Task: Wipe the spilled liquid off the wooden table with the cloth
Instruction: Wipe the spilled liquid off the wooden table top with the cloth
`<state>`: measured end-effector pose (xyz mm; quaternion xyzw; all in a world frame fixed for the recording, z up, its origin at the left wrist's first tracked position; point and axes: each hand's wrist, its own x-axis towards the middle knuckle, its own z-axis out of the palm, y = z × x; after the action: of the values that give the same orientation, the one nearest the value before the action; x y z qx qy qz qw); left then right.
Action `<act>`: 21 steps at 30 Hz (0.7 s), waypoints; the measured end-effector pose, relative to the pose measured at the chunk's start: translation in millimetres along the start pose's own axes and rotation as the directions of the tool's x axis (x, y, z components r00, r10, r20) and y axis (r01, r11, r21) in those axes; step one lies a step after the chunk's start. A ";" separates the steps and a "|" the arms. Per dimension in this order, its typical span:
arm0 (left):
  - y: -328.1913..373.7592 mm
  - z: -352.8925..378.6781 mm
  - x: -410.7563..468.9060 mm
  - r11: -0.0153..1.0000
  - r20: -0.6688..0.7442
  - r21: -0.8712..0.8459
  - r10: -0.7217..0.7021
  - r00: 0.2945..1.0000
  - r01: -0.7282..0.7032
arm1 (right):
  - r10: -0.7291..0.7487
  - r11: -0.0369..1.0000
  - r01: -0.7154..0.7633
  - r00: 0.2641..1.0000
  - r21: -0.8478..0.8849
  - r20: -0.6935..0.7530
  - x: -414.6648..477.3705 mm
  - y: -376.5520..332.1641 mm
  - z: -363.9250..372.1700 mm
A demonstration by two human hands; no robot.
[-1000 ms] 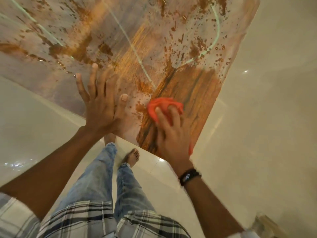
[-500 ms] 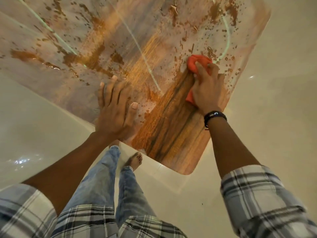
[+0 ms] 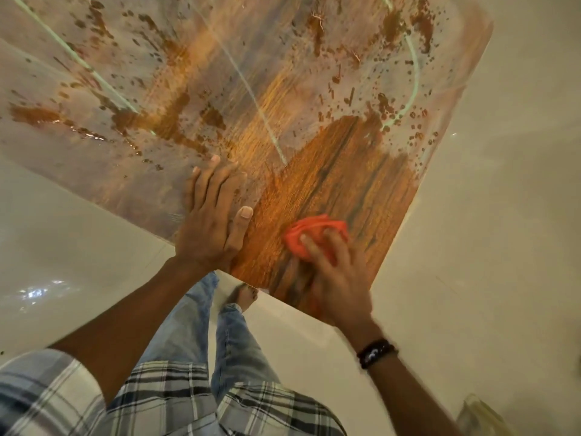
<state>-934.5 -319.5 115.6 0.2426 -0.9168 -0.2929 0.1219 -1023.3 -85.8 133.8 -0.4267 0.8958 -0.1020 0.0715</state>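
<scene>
1. One wooden table (image 3: 345,171) fills the upper part of the head view, with its near edge running on a slant in front of the person.
2. The spilled liquid (image 3: 34,114) covers most of the top. There is a long brown puddle at the left, several larger blotches in the middle, and too many small drops toward the far and right edges to count.
3. One patch near the closest corner shows plain dark wood grain with no drops on it.
4. One cloth (image 3: 311,226), orange-red and bunched into a wad, lies on that patch close to the near edge.
5. Two hands are in view, both on the table and apart from each other.
6. The left hand (image 3: 210,228) lies flat on the tabletop at the near edge. Its four fingers are straight and close together, the thumb is spread to the side, and it holds nothing.
7. The right hand (image 3: 339,278) sits on top of the cloth with its fingers bent over the wad, holding it down against the wood. The hand is blurred, and two fingertips show clearly on the cloth.
8. One dark wristband (image 3: 375,354) circles the right wrist.
9. Below the table edge are two legs in pale jeans (image 3: 188,325) and one bare foot (image 3: 243,295) on the glossy light floor (image 3: 503,215).
10. A plaid shirt (image 3: 157,401) spans the bottom of the view.
</scene>
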 end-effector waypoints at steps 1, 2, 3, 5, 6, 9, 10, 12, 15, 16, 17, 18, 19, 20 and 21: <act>-0.3 -0.2 0.4 1.000 0.010 -0.002 -0.003 1.000 0.004 | 0.076 0.997 -0.075 0.997 0.029 -0.030 20.5 21.7 -6.8; -0.9 -0.3 0.7 1.000 0.024 -0.002 -0.005 1.000 0.005 | 0.155 0.987 -0.152 0.987 0.046 -0.049 42.4 42.4 -13.1; -1.7 -0.1 0.9 1.000 0.040 -0.001 -0.004 0.999 0.004 | 0.224 0.974 -0.221 0.972 0.053 -0.074 65.9 61.9 -18.5; -2.7 0.4 1.3 1.000 0.063 0.003 0.008 0.998 -0.008 | 0.350 0.937 -0.342 0.927 0.076 -0.135 110.4 92.0 -26.3; -2.9 0.9 1.6 1.000 0.065 0.000 0.016 0.998 -0.016 | 0.405 0.914 -0.396 0.901 0.084 -0.159 128.6 99.2 -28.9; -2.5 -0.7 2.7 0.999 0.061 -0.028 -0.017 0.998 0.018 | 0.459 0.888 -0.456 0.872 0.059 -0.171 148.6 82.6 -28.9; -1.3 -2.3 4.2 0.999 0.060 -0.022 -0.038 0.997 0.040 | 0.423 0.906 -0.422 0.891 0.044 -0.165 142.3 67.2 -26.1; 3.5 -6.4 13.0 1.000 0.060 0.005 -0.028 0.998 0.028 | 0.331 0.943 -0.326 0.937 0.061 -0.112 113.4 28.6 -16.2; 17.5 -8.7 50.0 0.996 0.033 -0.039 0.081 0.996 -0.080 | 0.172 0.984 -0.173 0.985 0.043 0.022 53.7 -22.7 -2.4; 22.0 -7.4 69.5 0.993 0.027 -0.063 0.102 0.994 -0.100 | 0.109 0.994 -0.110 0.993 0.020 0.051 38.4 -27.8 -1.1; 26.1 -4.6 91.9 0.990 0.029 -0.082 0.116 0.993 -0.113 | 0.067 0.998 -0.068 0.996 0.007 0.066 29.5 -24.4 -1.1; 28.8 -0.9 115.4 0.988 0.038 -0.093 0.129 0.991 -0.125 | 0.064 0.998 -0.064 0.996 0.005 0.068 28.4 -14.9 -3.5; 30.3 3.6 138.8 0.986 0.058 -0.096 0.146 0.988 -0.140 | 0.096 0.995 -0.097 0.994 0.010 0.056 33.3 -1.3 -7.1; 31.4 9.3 161.1 0.983 0.087 -0.093 0.168 0.982 -0.160 | 0.145 0.989 -0.146 0.989 0.025 0.035 42.1 14.5 -11.5; 32.1 15.8 181.8 0.980 0.113 -0.086 0.190 0.975 -0.181 | 0.192 0.981 -0.192 0.981 0.037 0.000 55.7 33.4 -15.6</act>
<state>-1107.3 -382.9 136.9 0.1332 -0.9294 -0.3288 0.1022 -1086.6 -106.8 138.5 -0.3366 0.9309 -0.1117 0.0870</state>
